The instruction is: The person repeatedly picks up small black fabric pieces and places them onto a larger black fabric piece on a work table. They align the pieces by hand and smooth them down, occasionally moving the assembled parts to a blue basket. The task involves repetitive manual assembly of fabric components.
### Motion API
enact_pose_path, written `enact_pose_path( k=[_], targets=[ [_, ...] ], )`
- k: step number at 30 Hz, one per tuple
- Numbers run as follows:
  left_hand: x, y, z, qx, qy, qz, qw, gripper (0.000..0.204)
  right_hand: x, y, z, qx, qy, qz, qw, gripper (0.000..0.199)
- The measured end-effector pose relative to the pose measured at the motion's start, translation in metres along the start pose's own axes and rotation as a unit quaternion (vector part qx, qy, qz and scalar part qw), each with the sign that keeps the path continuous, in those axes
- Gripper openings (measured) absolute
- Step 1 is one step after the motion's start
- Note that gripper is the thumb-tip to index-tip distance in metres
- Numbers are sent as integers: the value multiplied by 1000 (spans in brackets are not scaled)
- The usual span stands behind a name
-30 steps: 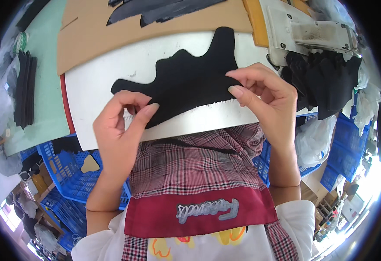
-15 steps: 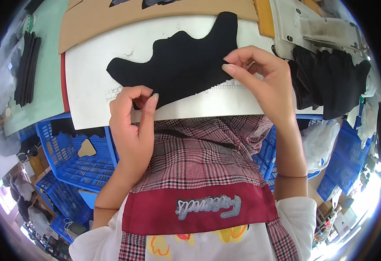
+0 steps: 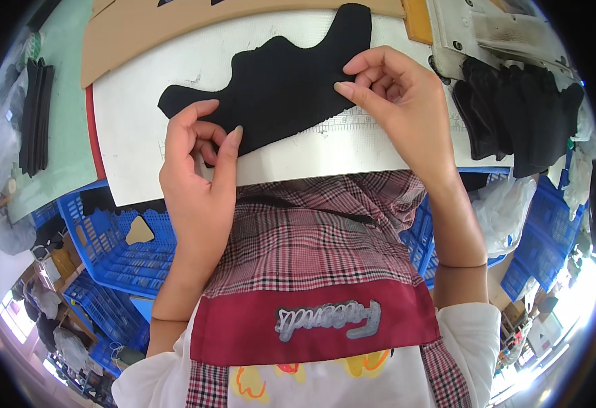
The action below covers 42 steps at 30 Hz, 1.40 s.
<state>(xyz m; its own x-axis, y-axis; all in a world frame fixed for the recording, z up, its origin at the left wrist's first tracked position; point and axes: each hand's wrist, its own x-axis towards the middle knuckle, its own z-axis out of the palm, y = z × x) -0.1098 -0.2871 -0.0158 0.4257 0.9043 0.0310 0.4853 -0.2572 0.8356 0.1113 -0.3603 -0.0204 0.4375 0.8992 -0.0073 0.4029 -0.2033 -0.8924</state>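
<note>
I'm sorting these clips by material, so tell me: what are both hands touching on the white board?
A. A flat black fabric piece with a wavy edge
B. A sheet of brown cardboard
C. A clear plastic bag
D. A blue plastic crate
A: the left hand and right hand both pinch the edge of the black fabric piece lying on the white board.

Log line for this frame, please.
left hand: pinching black fabric piece edge | right hand: pinching its right side | white work board beneath

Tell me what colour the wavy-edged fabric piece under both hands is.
Black: the wavy-edged fabric piece lies on the white work board, clearest in the head view.
</note>
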Motion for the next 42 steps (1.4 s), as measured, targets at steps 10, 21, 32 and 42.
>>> enact_pose_path(
  k=[10,21,32,42],
  targets=[
    [-4,0,0,20,6,20,1000,34,-4,-3,2,-32,20,-19,999,20],
    [-2,-1,1,24,7,14,1000,37,-3,-3,2,-38,9,-6,999,21],
    [-1,-4,3,37,20,47,998,38,-2,-2,4,-46,26,-30,998,21],
    [-5,-1,4,134,22,65,989,41,-6,-3,5,-105,31,-56,992,20]
  ],
)
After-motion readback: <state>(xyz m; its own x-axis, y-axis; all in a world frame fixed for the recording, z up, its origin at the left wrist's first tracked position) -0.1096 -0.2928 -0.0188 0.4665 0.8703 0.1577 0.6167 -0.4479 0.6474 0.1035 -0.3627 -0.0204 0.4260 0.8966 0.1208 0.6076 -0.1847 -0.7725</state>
